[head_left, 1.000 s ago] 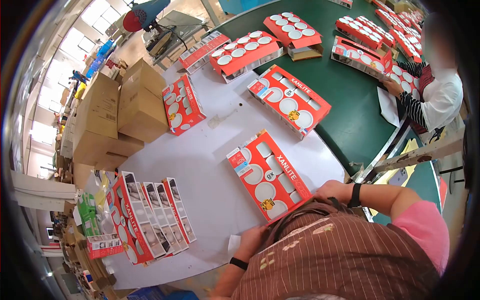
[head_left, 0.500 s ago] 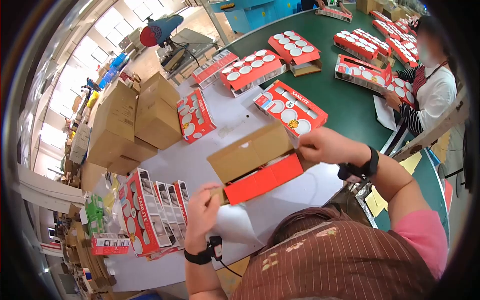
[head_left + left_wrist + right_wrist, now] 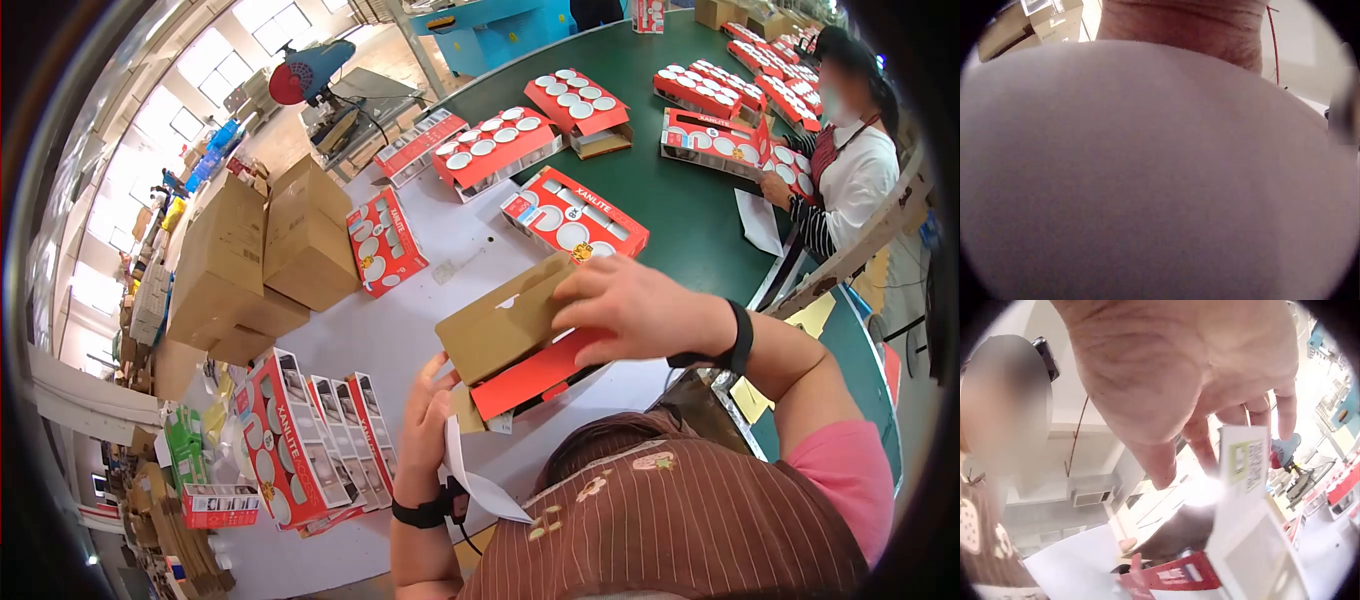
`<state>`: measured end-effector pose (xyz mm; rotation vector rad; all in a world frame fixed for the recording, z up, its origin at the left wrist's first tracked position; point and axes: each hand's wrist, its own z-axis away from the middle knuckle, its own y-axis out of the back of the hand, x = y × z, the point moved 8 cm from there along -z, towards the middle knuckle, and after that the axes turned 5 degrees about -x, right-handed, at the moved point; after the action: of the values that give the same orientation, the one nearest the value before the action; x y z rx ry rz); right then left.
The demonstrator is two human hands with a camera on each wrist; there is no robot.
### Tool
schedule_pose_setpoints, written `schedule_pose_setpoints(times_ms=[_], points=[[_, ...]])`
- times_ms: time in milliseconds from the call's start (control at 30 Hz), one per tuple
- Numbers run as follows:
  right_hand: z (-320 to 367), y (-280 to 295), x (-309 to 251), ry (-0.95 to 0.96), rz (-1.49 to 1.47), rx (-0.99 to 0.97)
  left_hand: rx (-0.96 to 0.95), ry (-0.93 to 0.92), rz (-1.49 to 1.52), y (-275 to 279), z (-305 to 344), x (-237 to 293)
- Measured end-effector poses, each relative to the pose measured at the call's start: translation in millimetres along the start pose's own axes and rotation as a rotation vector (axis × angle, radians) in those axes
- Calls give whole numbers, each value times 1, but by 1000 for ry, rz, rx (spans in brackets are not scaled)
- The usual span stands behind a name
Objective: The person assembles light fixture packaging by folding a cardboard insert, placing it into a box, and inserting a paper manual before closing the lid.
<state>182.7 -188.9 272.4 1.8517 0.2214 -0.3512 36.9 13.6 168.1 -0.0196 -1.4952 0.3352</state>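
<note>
A red Xanlite carton (image 3: 535,375) stands in front of me with its brown cardboard flap (image 3: 505,320) raised and its inside partly visible. My right hand (image 3: 640,310) is over the carton's right end, fingers spread and straight, nothing gripped. In the right wrist view, a white side flap with a printed code (image 3: 1247,462) rises beside those fingers. At the carton's left end is my left hand (image 3: 425,430), fingertips by the small side flap. It holds a white paper sheet (image 3: 480,485) that slants toward the apron; this sheet fills most of the left wrist view.
Several finished red cartons (image 3: 575,215) stand beyond on the white table and green bench. Flat printed cartons (image 3: 310,440) stand in a row at left, near large brown boxes (image 3: 225,270). A person (image 3: 850,160) works at the right with another carton.
The carton, earlier lying face up, was tipped up with its flap open. Both hands rose from its near edge; the right has since released its flap and spread its fingers. The paper stays with my left hand.
</note>
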Motion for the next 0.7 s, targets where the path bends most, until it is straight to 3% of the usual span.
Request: schedule_pose_setpoints(times_ms=[233,300,333,433,533,600,700], points=[[-5,-10,-9,-79,165,-20,-173,-61,-161,-10,11,2],[-6,5,-31,2,157,121,-194,-63,-150,-15,11,4],[-7,4,-39,-1,152,111,-213,-68,-143,-18,11,5],[-10,-9,-86,266,5,112,-165,38,-85,-12,10,0],[-18,-31,-103,245,78,78,-130,82,-55,-8,11,-8],[-22,-59,-93,27,263,-214,-120,116,-46,-9,8,-8],[-23,-54,-106,-60,316,-233,-119,71,-10,-7,5,-9]])
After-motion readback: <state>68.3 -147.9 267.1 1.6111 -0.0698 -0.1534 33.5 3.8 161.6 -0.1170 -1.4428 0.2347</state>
